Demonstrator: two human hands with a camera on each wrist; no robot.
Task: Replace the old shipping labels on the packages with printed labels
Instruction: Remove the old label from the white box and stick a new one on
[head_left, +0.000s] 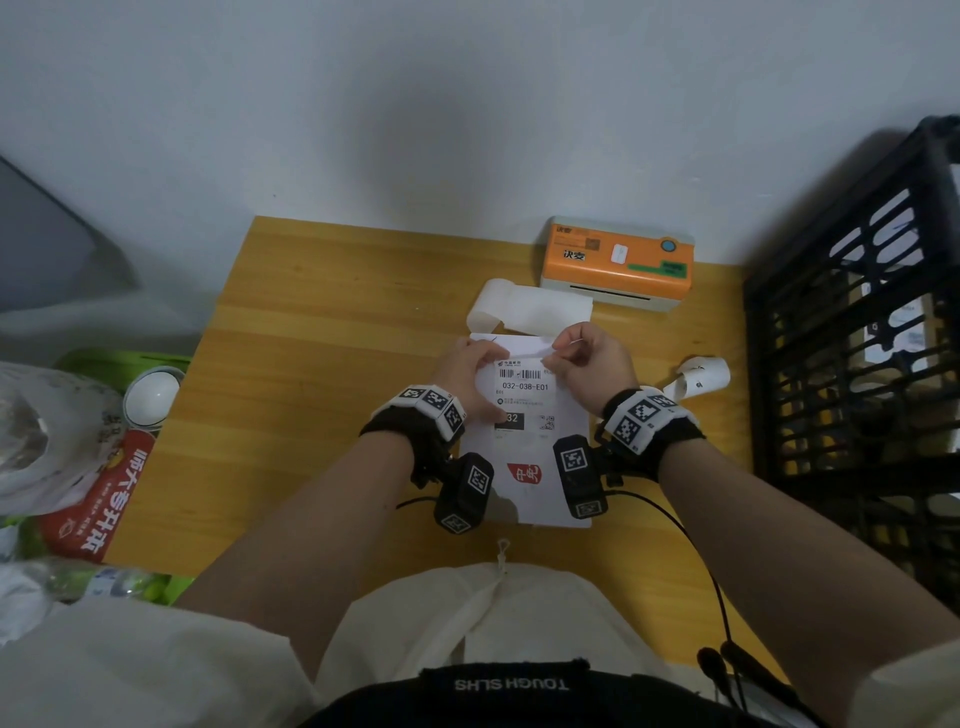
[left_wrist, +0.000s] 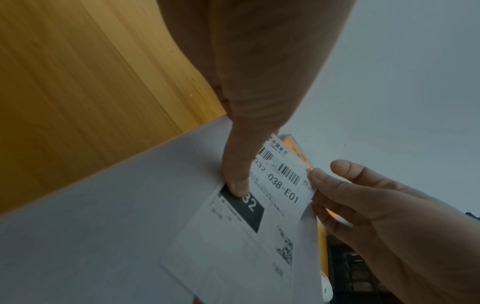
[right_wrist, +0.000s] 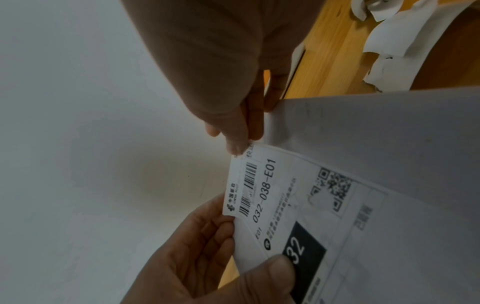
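Note:
A white flat package (head_left: 535, 506) is tilted up off the wooden table (head_left: 322, 364). On it is a shipping label (head_left: 524, 387) printed 032-038-E01. My left hand (head_left: 470, 371) grips the package's left edge, fingers behind it and thumb (left_wrist: 236, 181) pressed on the label's black "32" box. My right hand (head_left: 560, 347) pinches the label's top right corner (right_wrist: 242, 153), which stands lifted off the package. The orange label printer (head_left: 618, 260) sits at the table's back.
A curled strip of white backing paper (head_left: 524, 306) lies in front of the printer. Crumpled peeled paper (head_left: 701, 376) lies to the right. A black slatted crate (head_left: 852, 338) holding parcels stands at right. Bags, a red packet and a white bowl (head_left: 153, 392) crowd the left.

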